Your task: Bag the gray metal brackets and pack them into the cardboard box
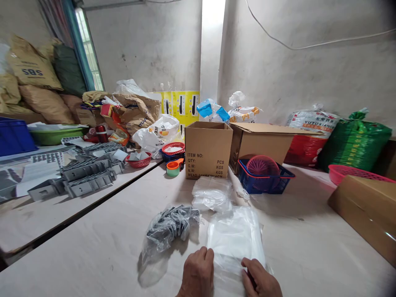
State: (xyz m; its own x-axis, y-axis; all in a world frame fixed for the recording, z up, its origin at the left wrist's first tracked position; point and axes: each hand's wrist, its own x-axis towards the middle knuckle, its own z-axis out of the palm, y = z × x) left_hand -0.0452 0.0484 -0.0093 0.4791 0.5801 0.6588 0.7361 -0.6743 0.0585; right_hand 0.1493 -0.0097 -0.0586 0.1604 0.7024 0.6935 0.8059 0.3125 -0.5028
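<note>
one bag (173, 225) filled, loads of grey parts (88, 170) still loose, left hand (198, 270) and right hand (260, 278) pinching flat clear bags (235, 235)

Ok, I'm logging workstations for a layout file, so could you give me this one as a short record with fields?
Left hand: at the left edge of the flat clear bags, fingers curled, grip unclear
Right hand: on the same bags, grip unclear
Left of bags: clear bag of grey pieces
Behind bags: second clear pile, then cardboard box marked ITEM NO
Back right: blue basket holding a red basket
Left table: loose grey pieces
</note>
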